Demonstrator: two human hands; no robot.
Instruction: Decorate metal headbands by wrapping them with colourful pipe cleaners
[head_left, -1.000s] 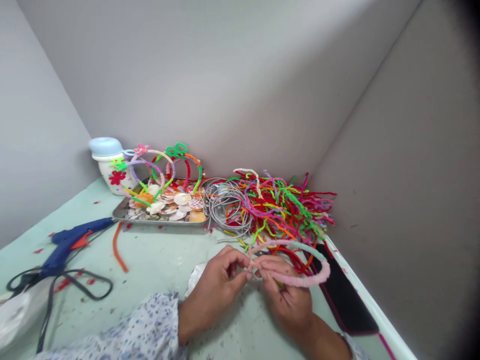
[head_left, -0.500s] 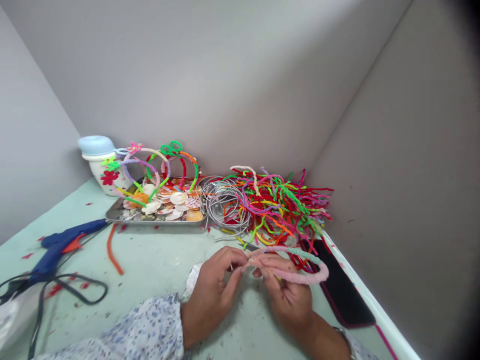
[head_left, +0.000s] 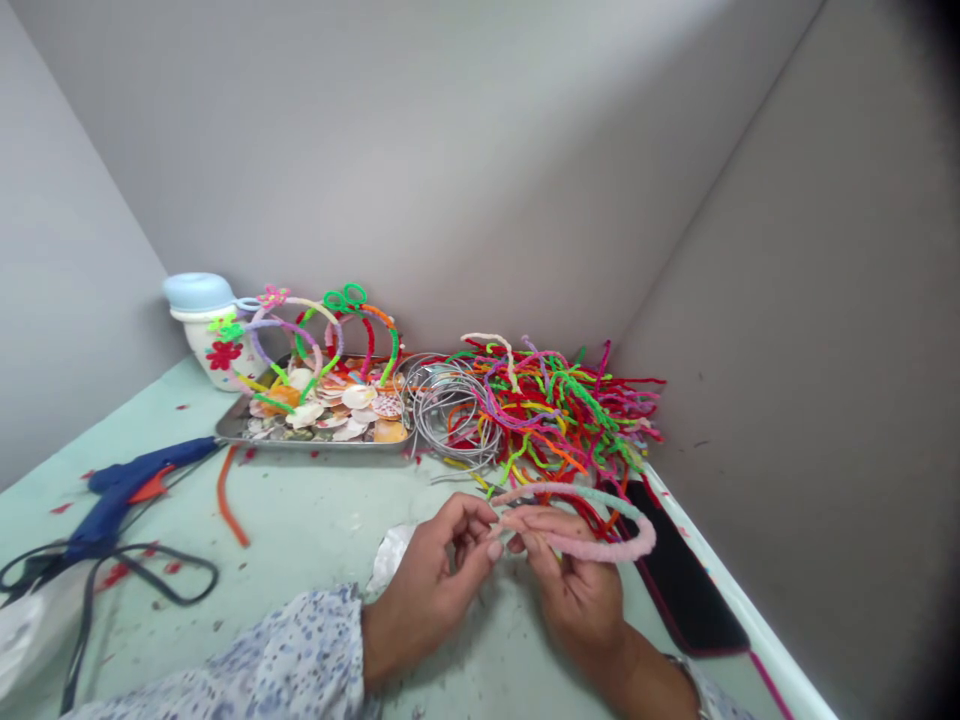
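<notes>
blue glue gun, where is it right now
In the head view, the blue glue gun lies at the left of the table, left of an orange pipe cleaner, pointing toward the metal tray.

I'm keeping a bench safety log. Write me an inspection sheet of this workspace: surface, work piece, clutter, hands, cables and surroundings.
Surface: pale green table, scattered with red scraps.
Work piece: fuzzy hoop, pink and pale green, held above the table.
Clutter: tray with shells and decorated hoops; coiled wire and pipe cleaners to its right; blue glue gun at left.
Hands: right hand holds the fuzzy hoop; left hand is at its end, exact pinch unclear.
Cables: dark cord, looped near the glue gun.
Surroundings: grey walls behind and on both sides.
</notes>
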